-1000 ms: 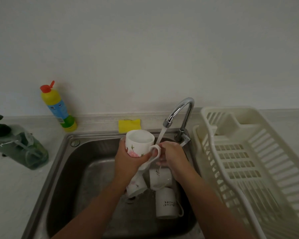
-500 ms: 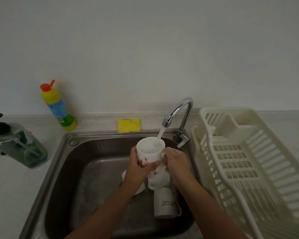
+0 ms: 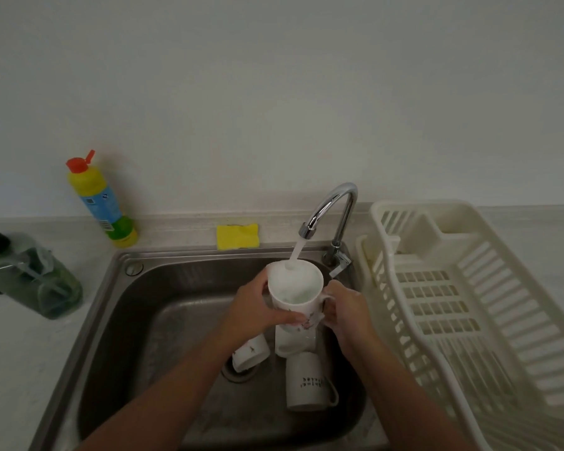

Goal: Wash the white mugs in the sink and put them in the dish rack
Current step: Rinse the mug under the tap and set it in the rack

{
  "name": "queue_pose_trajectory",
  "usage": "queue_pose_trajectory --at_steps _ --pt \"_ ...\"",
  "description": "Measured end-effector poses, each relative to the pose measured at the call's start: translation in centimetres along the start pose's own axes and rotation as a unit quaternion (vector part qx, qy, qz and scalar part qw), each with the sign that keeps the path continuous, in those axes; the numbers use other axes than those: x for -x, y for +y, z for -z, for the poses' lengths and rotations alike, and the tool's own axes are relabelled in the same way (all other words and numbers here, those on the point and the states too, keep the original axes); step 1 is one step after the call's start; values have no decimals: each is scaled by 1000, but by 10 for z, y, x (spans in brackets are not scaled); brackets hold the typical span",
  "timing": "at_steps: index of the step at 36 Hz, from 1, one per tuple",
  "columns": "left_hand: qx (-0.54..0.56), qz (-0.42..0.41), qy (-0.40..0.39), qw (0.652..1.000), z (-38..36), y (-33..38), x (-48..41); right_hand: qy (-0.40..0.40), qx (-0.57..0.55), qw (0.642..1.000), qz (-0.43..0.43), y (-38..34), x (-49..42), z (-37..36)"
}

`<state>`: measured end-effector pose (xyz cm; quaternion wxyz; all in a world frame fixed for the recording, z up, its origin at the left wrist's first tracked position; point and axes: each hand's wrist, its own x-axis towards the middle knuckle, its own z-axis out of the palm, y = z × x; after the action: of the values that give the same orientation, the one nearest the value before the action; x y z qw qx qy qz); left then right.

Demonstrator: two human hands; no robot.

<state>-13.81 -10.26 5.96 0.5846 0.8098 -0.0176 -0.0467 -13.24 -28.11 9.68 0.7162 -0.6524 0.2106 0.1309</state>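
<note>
Over the steel sink (image 3: 118, 320) I hold a white mug with a pink flower print (image 3: 295, 289) upright under the tap (image 3: 329, 206). Water pours into it. My left hand (image 3: 258, 309) wraps round the mug's left side. My right hand (image 3: 347, 309) grips it at the handle on the right. Three other white mugs lie in the basin below: one on its side (image 3: 251, 351) near the drain, one (image 3: 295, 340) directly under the held mug, and one with dark lettering (image 3: 308, 384) nearer me. The cream dish rack (image 3: 476, 307) stands to the right of the sink with nothing in it.
A yellow sponge (image 3: 238, 236) lies on the ledge behind the sink. A yellow detergent bottle with a red cap (image 3: 101, 203) stands at the back left. A clear green soap dispenser (image 3: 30, 278) sits on the counter at the far left.
The mug has moved right from beside the stream to under it, and water now fills it. My right hand has gone from rubbing the handle to holding the mug's right side.
</note>
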Motion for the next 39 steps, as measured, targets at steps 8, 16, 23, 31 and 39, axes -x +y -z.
queue_pose_trajectory --at_steps 8,16,23,31,39 --pt "-40 -53 27 997 -3 1 -4 1 -74 997 1 4 -6 0" --pt "-22 -53 44 997 -1 5 -16 5 3 997 73 -4 -16 -4" --pt "-17 -32 18 999 -7 2 -31 -1 21 993 114 -21 -8 -13" --pt "75 79 -7 994 -4 -4 -18 6 122 991 51 -31 -12 -10" --pt "56 54 41 996 2 15 -12 -29 -99 993 -52 -17 -11 -8"
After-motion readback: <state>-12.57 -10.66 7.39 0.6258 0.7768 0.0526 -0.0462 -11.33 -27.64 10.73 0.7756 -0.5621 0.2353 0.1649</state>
